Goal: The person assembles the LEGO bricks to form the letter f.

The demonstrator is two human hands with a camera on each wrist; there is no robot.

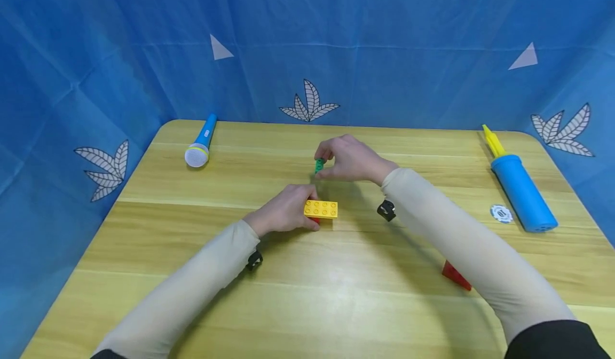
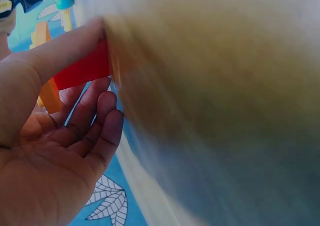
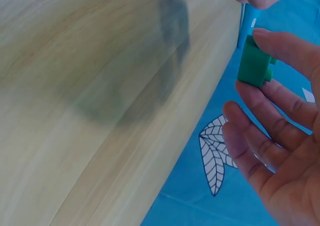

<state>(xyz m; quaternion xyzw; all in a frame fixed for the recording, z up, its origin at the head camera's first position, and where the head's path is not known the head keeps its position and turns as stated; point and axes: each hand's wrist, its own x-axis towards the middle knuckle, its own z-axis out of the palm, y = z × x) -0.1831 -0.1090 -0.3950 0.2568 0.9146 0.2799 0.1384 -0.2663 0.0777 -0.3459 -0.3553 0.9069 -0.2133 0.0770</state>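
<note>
Near the middle of the table, my left hand [image 1: 290, 208] grips a red toy brick [image 2: 85, 69] between thumb and fingers. On top of that red brick sits a yellow eight-stud brick [image 1: 321, 209], which juts out to the right past it in the head view. Farther back, my right hand [image 1: 353, 159] pinches a small green brick [image 3: 255, 62] by thumb and fingertips, held above the tabletop. In the right wrist view its studs face the palm, and the other fingers curve loosely below it.
A blue toy microphone [image 1: 203, 141] lies at the back left of the wooden table [image 1: 307, 305]. To the right are a blue pump [image 1: 525, 192] with a yellow nozzle and a white poker chip [image 1: 502, 213]. A red piece [image 1: 455, 276] lies partly behind my right forearm.
</note>
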